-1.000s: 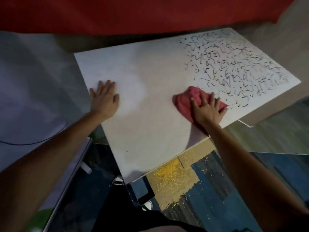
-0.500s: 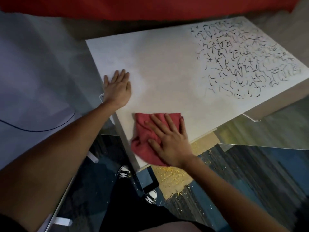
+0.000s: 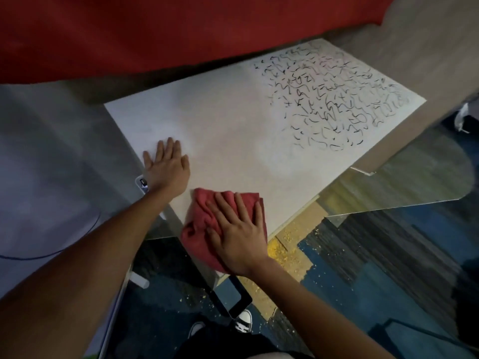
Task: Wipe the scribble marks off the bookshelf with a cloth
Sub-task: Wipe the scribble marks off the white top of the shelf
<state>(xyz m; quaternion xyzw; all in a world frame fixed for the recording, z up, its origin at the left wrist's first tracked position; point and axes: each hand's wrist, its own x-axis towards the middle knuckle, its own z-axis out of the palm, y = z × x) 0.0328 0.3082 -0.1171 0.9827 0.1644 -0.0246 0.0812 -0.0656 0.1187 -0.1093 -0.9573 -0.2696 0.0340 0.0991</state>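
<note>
The wide white flat panel of the bookshelf [image 3: 228, 120] lies level above the floor. Its far right part is covered with many short black scribble marks [image 3: 329, 99], and the left and middle parts are plain white. At the near corner a crumpled red cloth [image 3: 199, 216] lies on the panel, with the right hand [image 3: 238, 237] pressing flat on top of it. The left hand [image 3: 168, 169] rests flat on the panel just beside its left edge, near the cloth but apart from it
</note>
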